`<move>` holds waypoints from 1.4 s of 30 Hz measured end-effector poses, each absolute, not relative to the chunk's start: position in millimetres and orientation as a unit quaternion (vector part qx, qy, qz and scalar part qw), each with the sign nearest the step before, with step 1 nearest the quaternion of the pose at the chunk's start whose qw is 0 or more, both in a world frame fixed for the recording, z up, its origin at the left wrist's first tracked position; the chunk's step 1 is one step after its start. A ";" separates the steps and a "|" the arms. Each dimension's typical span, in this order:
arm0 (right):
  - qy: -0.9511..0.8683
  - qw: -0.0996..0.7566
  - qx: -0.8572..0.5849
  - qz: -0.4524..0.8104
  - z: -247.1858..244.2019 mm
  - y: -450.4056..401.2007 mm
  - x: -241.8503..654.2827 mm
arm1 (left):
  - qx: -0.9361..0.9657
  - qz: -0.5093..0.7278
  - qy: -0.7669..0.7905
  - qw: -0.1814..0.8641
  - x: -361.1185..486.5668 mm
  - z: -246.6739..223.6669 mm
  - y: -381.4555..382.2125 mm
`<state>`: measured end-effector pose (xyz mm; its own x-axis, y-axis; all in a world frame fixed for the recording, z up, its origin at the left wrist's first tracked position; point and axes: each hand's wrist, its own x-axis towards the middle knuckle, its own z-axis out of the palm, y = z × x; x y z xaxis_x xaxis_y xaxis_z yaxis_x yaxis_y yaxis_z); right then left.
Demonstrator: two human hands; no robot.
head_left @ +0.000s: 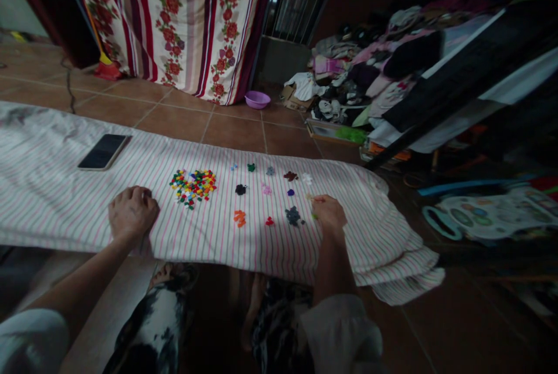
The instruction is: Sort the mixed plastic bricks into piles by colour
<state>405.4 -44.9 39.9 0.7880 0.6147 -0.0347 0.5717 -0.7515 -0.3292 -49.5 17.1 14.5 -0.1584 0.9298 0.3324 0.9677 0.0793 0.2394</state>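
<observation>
My left hand (133,211) rests on the striped cloth with its fingers curled in, and nothing shows in it. To its right lies a mixed pile of tiny coloured pieces (194,186), mostly yellow, red, green and white. My right hand (330,211) is closed in a pinch beside a few small tan pieces (308,196); what its fingertips hold is too small to make out. A bit of lime green (314,216) shows under that hand. Between the hands are small single-colour groups, among them orange pieces (239,218), dark grey pieces (293,215), black pieces (240,189) and white pieces (307,178).
The striped cloth (196,246) covers a long, low surface. A phone (103,151) lies at its left. Beyond are a floral curtain (174,25), a purple basin (257,99), a red dustpan (107,70) and heaped clothes (361,66). A dark slanting bar stands at the right.
</observation>
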 end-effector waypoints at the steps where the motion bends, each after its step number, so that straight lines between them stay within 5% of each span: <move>1: -0.323 0.151 -0.932 0.068 39.7 -44.7 405.2 | -0.647 -0.204 -0.733 0.047 -49.5 14.4 17.2; 23: -0.352 0.168 -0.920 0.042 59.5 -36.6 392.8 | -0.643 -0.173 -0.745 0.049 -48.6 15.8 18.5; 35: -0.609 0.323 -0.724 0.037 61.7 38.9 275.8 | -0.648 -0.188 -0.735 0.074 -52.1 8.0 21.5; 42: -0.676 0.308 -0.665 0.076 46.4 63.5 198.2 | -0.652 -0.208 -0.725 0.076 -52.4 6.9 22.0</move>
<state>198.2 63.5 46.4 0.0742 0.9459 0.3158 0.8527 0.1040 -0.5119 -52.4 22.0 6.9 -0.1385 0.9138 0.3818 0.9770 0.0630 0.2035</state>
